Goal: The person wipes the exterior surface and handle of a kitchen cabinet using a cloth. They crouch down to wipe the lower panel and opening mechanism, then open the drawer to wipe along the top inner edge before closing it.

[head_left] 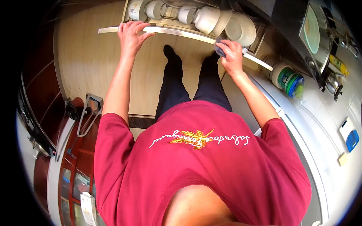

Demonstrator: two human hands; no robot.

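Observation:
A drawer stands pulled out in front of me, its pale front edge [181,33] running across the upper part of the head view. My left hand [130,37] is closed over the left part of this edge, thumb pointing right. Farther right, my right hand [231,56] presses a bunched dark grey cloth [220,49] against the same edge; its fingers are wrapped round the cloth. Behind the edge, inside the drawer, white bowls [207,19] stand on their sides in a row. A larger white dish [240,29] leans at their right end.
Right of the drawer are a tub with a green and blue label [288,81], a steel kettle [334,83] and a yellow bottle [339,64]. A dark counter [290,28] overhangs at the upper right. Red-brown cabinet doors [77,158] lie left. My feet are below the drawer edge.

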